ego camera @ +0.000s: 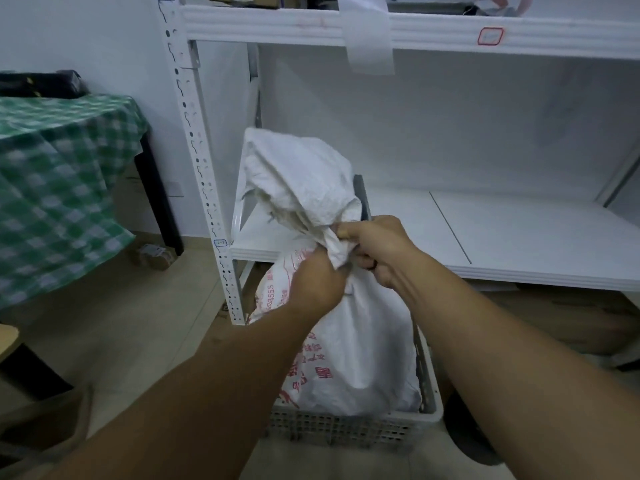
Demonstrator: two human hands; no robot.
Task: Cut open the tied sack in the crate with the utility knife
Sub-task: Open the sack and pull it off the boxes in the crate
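A white woven sack [360,355] with red print stands upright in a grey perforated plastic crate [346,427] on the floor. Its loose top [298,174] flops up and back above a bunched neck. My left hand [317,282] grips the neck from the left. My right hand [374,247] pinches the bunched fabric from the right, just above the left hand. No utility knife shows in either hand or anywhere in view. Any tie on the neck is hidden by my fingers.
A white metal shelving unit [485,244] stands right behind the crate, its upright post [204,188] to the left. A table with a green checked cloth [59,188] is at the left. Cardboard boxes [152,256] lie on the tiled floor.
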